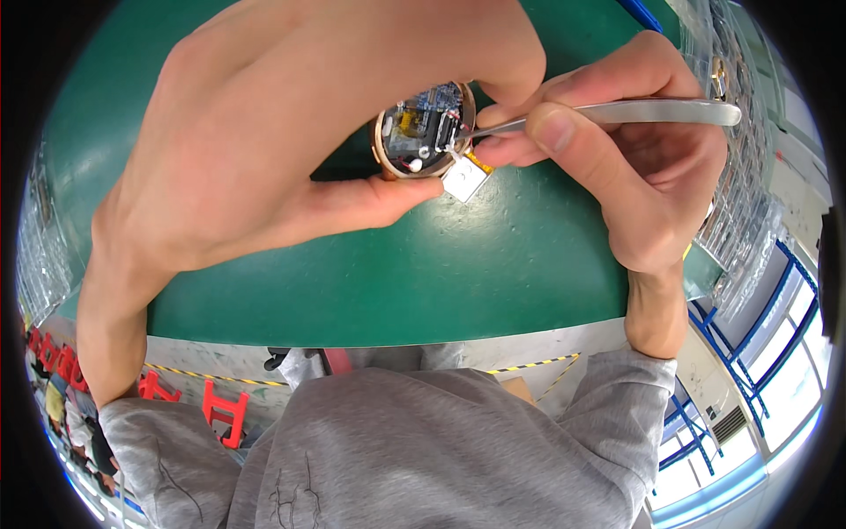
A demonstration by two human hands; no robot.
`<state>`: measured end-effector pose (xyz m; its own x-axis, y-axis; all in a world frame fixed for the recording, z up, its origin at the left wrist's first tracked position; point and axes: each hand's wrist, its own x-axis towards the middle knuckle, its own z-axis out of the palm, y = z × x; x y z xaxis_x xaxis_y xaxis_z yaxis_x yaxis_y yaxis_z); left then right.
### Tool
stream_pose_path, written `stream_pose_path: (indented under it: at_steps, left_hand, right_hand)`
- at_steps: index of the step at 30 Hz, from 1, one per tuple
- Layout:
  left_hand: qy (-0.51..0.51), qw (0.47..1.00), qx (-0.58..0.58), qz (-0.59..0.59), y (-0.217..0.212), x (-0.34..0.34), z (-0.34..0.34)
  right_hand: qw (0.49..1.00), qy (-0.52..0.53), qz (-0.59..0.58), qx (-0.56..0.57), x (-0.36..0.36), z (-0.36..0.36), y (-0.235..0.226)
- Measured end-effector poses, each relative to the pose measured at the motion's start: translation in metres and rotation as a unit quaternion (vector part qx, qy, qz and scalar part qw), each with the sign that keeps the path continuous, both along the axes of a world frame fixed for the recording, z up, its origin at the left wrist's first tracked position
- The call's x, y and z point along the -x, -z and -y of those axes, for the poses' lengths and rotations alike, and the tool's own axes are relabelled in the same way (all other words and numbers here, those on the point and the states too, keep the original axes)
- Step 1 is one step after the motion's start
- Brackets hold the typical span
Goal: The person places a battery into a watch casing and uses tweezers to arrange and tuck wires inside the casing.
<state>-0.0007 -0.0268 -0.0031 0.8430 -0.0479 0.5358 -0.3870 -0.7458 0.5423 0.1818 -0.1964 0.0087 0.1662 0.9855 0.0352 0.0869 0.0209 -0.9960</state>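
A round watch case point(379, 145) with a gold-coloured rim lies open, its circuit board and small parts showing inside. My left hand point(300, 115) is closed around it, the thumb along the near rim and the fingers curled past the far side. Between the thumb and fingers of my right hand point(634, 150) is a pair of metal tweezers point(652, 112). The tweezers' tip reaches into the case at its right side, beside a dark connector. A small white square part point(465, 179) with a yellow flex strip hangs out at the near right rim, close to my left thumb.
The green tabletop point(388, 282) lies under both hands, its near edge bending in front of my body. Clear plastic trays point(745, 167) line the right side, and more clear plastic point(44, 238) sits at the far left. A blue tool point(641, 14) lies at the top right.
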Motion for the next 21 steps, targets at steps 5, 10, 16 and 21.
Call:
stream_pose_path:
  at_steps: [5, 10, 16, 21]
  left_hand:
    - [0.000, 1.000, 0.005, -0.004, 0.001, 0.001, 0.001]
    - [-0.002, 1.000, 0.006, -0.009, 0.000, 0.002, 0.002]
    - [-0.003, 1.000, 0.013, -0.016, -0.001, 0.003, 0.002]
    - [-0.004, 1.000, 0.018, -0.023, 0.001, 0.004, 0.002]
  right_hand:
    - [0.999, -0.021, 0.001, -0.031, -0.003, -0.001, 0.005]
    - [0.993, -0.083, 0.020, -0.078, -0.009, -0.004, 0.010]
    - [0.993, -0.101, 0.043, -0.044, -0.009, -0.004, 0.004]
    - [1.000, -0.021, -0.003, -0.009, -0.002, -0.002, 0.002]
